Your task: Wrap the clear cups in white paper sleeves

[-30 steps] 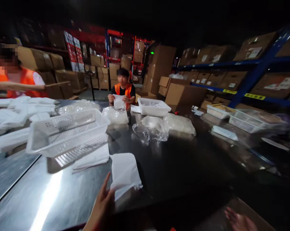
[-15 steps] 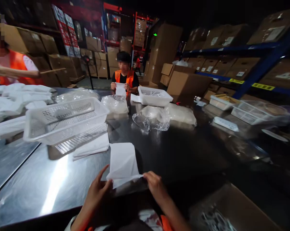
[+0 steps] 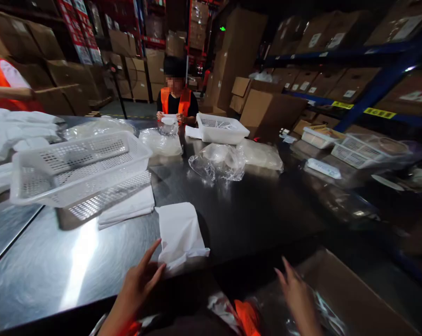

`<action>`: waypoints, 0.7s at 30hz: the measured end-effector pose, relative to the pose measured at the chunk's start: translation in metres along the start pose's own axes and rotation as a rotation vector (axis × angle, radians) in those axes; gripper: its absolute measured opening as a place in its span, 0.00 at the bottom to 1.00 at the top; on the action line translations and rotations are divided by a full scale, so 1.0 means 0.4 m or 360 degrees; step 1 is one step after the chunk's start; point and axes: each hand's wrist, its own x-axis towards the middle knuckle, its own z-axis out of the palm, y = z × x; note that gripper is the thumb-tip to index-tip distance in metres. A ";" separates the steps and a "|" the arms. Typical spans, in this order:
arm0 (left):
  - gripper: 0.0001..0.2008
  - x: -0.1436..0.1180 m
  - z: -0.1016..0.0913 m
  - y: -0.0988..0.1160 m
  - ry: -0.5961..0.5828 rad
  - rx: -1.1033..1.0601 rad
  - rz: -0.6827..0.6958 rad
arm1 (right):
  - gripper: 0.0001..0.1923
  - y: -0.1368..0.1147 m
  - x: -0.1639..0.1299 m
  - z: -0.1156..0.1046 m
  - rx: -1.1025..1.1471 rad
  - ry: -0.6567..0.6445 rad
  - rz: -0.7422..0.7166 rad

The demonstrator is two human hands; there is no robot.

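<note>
1. Across the steel worktop [image 3: 50, 275], a white perforated basket [image 3: 74, 168] is set at the left, with folded white pieces [image 3: 127, 211] tucked beneath its near edge.
2. Beside the worktop's near right, an open cardboard box [image 3: 354, 298] is seen, and the right hand [image 3: 297, 294] is held over it, fingers spread, nothing gripped.
3. Nearest, a white pouch [image 3: 179, 233] lies flat, unbagged; its near corner is touched by the left hand [image 3: 141, 282], fingers extended, not clenched.

My hands: two, left [image 3: 141, 280] and right [image 3: 297, 294]. White perforated baskets on my table: two, near [image 3: 74, 168], far [image 3: 221, 128]. Co-workers in orange vests: two, opposite [image 3: 174, 100], left edge [image 3: 3, 81]. Flat white pouch by my left fingers: one [image 3: 179, 233].
</note>
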 end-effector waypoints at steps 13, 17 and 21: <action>0.28 0.108 -0.127 0.214 -0.0523 0.0809 0.0759 | 0.15 -0.467 0.058 0.174 0.0773 0.0249 -0.1233; 0.25 0.223 -0.017 0.212 -0.0821 0.0729 0.0821 | 0.13 -0.449 0.041 0.168 0.0820 0.0352 -0.1231; 0.22 0.234 0.089 0.114 -0.0651 0.1112 0.0848 | 0.13 -0.421 0.036 0.163 0.0845 0.0361 -0.1254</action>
